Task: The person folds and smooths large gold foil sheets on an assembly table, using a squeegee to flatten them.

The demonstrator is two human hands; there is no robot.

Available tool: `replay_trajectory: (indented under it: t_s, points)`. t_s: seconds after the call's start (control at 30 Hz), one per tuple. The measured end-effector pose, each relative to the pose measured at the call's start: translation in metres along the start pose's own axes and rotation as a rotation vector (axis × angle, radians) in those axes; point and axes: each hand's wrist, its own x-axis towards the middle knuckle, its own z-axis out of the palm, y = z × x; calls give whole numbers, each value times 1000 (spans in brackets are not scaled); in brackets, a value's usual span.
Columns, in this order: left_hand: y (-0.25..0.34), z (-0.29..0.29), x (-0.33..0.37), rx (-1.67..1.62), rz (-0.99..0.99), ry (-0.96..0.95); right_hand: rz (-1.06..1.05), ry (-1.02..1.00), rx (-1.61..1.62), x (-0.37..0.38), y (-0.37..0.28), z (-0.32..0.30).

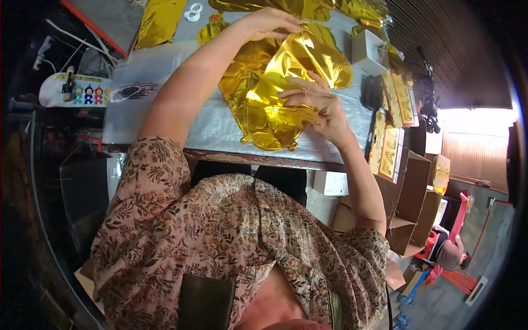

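A flat, shiny gold foil balloon (269, 113) lies creased across the table in front of me, its near edge carrying small round tabs. At its far edge, my left hand (272, 23) is closed on the foil, the fingertips bent and partly hidden. My right hand (320, 105) rests over the right part of the balloon with its fingers spread, touching the foil. More gold foil lies under and behind the balloon.
The table (214, 129) has a worn front edge. Clear plastic sheets (132, 91) lie at left, beside a gold foil piece (159, 22) and white rings (193, 12). A white box (369, 52), printed packages (388, 148) and a cardboard box (410, 192) stand at right. Another person (452, 254) is farther right.
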Motion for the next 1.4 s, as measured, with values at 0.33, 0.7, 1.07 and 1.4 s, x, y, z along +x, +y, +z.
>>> replay_trajectory:
  t_s: [0.33, 0.7, 1.07, 1.4]
  points:
    - [3, -44, -26, 395, 126, 570, 6, 184, -354, -12, 2, 29]
    - [-47, -60, -67, 1236, 532, 497, 94, 162, -332, -20, 12, 48]
    - [-67, -43, -83, 1271, 754, 487, -7, -23, -266, -13, 31, 36]
    - [-75, -31, -80, 1302, 721, 461, 54, 23, -279, -15, 15, 43]
